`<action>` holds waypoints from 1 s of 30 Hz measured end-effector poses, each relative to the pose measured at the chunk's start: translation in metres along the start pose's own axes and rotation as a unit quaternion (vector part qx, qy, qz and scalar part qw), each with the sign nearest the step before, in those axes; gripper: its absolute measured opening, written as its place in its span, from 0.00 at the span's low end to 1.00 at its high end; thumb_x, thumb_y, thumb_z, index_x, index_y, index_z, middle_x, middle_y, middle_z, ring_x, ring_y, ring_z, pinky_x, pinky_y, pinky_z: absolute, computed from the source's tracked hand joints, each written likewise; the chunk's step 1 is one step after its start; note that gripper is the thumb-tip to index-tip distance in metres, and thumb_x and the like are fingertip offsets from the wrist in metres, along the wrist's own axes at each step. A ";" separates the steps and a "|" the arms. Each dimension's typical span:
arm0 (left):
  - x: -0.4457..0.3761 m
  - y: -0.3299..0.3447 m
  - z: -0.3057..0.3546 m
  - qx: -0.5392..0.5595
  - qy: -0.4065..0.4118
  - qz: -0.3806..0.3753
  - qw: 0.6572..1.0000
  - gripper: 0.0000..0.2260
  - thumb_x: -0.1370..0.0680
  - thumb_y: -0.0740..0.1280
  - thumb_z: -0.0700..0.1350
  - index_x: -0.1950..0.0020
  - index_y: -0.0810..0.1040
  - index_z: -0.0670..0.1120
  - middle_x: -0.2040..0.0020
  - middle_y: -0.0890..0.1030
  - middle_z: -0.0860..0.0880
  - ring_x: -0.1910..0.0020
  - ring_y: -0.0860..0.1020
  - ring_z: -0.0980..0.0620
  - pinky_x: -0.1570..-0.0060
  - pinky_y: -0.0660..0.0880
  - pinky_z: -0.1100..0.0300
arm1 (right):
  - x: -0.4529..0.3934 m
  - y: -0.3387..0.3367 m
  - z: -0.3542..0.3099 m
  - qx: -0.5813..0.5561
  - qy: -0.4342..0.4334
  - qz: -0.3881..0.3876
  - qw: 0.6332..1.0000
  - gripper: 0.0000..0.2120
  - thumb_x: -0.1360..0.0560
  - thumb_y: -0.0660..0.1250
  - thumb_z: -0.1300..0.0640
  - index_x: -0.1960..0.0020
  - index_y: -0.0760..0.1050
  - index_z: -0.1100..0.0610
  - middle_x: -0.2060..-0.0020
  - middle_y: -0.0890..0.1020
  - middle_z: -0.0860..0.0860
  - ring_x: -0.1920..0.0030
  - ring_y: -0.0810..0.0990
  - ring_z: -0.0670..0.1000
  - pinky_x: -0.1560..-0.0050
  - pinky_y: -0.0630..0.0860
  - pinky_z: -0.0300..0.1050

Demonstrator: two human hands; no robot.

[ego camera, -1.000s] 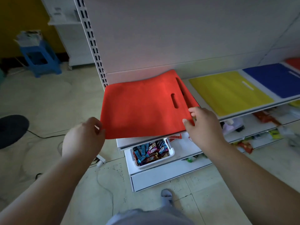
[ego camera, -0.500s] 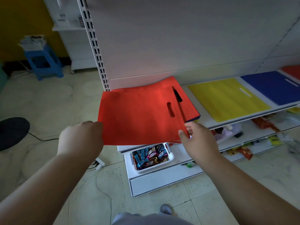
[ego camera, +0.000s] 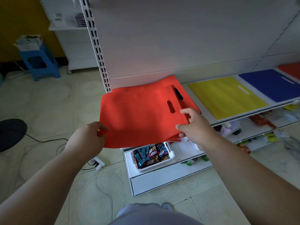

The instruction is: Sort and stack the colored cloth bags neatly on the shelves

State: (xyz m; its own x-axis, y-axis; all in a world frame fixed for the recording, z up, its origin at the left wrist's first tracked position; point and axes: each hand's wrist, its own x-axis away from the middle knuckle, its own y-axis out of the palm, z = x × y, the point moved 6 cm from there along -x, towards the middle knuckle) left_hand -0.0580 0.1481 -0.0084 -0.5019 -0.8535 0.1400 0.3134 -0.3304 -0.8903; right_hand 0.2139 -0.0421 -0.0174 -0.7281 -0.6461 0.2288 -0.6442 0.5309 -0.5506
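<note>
A flat red cloth bag [ego camera: 138, 116] with a cut-out handle slot hangs partly off the left end of the white shelf [ego camera: 243, 116]. My left hand [ego camera: 87, 140] pinches its near left corner. My right hand [ego camera: 194, 127] grips its near right edge beside the slot. Under it lies another red bag, and a dark blue edge shows at its right side. Further right on the same shelf lie a yellow bag [ego camera: 225, 96], a blue bag [ego camera: 272, 83] and, at the frame's edge, another red bag [ego camera: 292, 70].
A white basket of wrapped snacks [ego camera: 152, 155] sits on the lowest shelf below the bag. Packets clutter the lower shelves at the right. A slotted white upright [ego camera: 95, 44] borders the shelf's left end. A blue stool [ego camera: 39, 62], cables and a power strip [ego camera: 97, 163] are on the floor.
The top red bag has slid toward me and to the left, off the shelf's front edge. Both hands came back with it, and my left hand now pinches its corner.
</note>
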 end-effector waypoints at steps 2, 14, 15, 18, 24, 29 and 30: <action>-0.001 -0.001 0.003 0.024 0.013 0.013 1.000 0.06 0.23 0.64 0.44 0.49 0.77 0.55 0.62 0.76 0.55 0.69 0.77 0.51 0.70 0.70 0.60 | -0.003 -0.003 0.000 -0.003 -0.013 -0.006 1.000 0.18 0.25 0.70 0.60 0.39 0.72 0.45 0.54 0.79 0.50 0.70 0.81 0.50 0.66 0.77 0.44; 0.028 0.012 0.018 0.044 0.003 0.026 0.999 0.07 0.22 0.66 0.45 0.56 0.78 0.57 0.64 0.79 0.54 0.71 0.76 0.53 0.72 0.67 0.61 | -0.001 -0.030 0.046 0.035 -0.045 0.011 0.998 0.19 0.24 0.69 0.52 0.38 0.70 0.37 0.45 0.79 0.50 0.60 0.83 0.48 0.60 0.76 0.42; 0.031 0.013 0.023 0.041 0.001 0.039 0.998 0.07 0.22 0.66 0.45 0.56 0.79 0.57 0.64 0.79 0.55 0.71 0.76 0.54 0.71 0.67 0.61 | -0.004 -0.037 0.047 0.049 -0.068 0.014 0.996 0.18 0.25 0.68 0.52 0.39 0.71 0.36 0.44 0.80 0.49 0.59 0.82 0.49 0.56 0.78 0.45; 0.042 0.021 0.047 0.018 0.000 0.089 0.996 0.05 0.22 0.66 0.46 0.54 0.79 0.57 0.65 0.78 0.57 0.67 0.75 0.54 0.67 0.72 0.59 | -0.011 -0.058 0.050 0.119 -0.114 0.020 0.986 0.15 0.24 0.68 0.52 0.39 0.74 0.42 0.46 0.81 0.45 0.58 0.80 0.49 0.49 0.78 0.47; 0.050 0.040 0.092 0.021 -0.040 0.151 0.988 0.05 0.22 0.65 0.47 0.50 0.80 0.55 0.65 0.78 0.56 0.68 0.76 0.53 0.65 0.76 0.57 | -0.033 -0.099 0.037 0.095 -0.173 0.005 0.980 0.10 0.24 0.69 0.54 0.43 0.76 0.44 0.58 0.81 0.43 0.65 0.79 0.43 0.63 0.73 0.37; 0.041 0.058 0.117 0.121 -0.080 0.045 0.988 0.05 0.24 0.68 0.47 0.53 0.77 0.58 0.59 0.80 0.52 0.70 0.78 0.50 0.67 0.75 0.57 | -0.046 -0.127 0.062 -0.026 -0.103 -0.078 0.991 0.09 0.22 0.68 0.58 0.45 0.78 0.46 0.65 0.81 0.44 0.76 0.75 0.43 0.73 0.71 0.40; 0.037 0.063 0.122 0.138 -0.078 0.019 0.987 0.06 0.24 0.68 0.45 0.54 0.78 0.58 0.60 0.80 0.51 0.71 0.77 0.49 0.67 0.75 0.57 | -0.045 -0.133 0.069 -0.020 -0.091 -0.078 0.993 0.10 0.22 0.68 0.58 0.44 0.79 0.46 0.66 0.81 0.43 0.76 0.75 0.43 0.72 0.72 0.40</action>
State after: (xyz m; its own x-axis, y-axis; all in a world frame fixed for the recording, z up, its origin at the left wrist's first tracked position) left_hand 0.0418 0.0465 -0.0066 -0.3623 -0.9119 0.1928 0.5476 -0.3757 -0.7476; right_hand 0.3485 -0.1215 -0.0104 -0.5665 -0.8087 0.1585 -0.7577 0.4355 -0.4860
